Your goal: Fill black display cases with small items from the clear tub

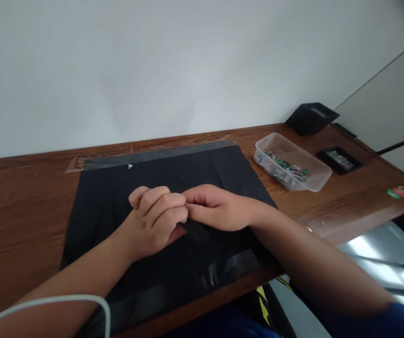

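My left hand (154,218) and my right hand (216,206) meet fingertip to fingertip over the middle of a black mat (117,188) on a brown wooden table (22,202). Both hands have their fingers curled and pressed together. A small dark item (193,231) pokes out below where they meet; I cannot make out what it is. Both wrists rest on the mat.
A clear plastic tub (291,162) with several small green and coloured pieces stands at the right of the mat. Behind it are a black box (311,117) and a dark flat tray (339,159). Coloured stickers (401,191) lie near the right edge. A white cable (64,303) crosses my left forearm.
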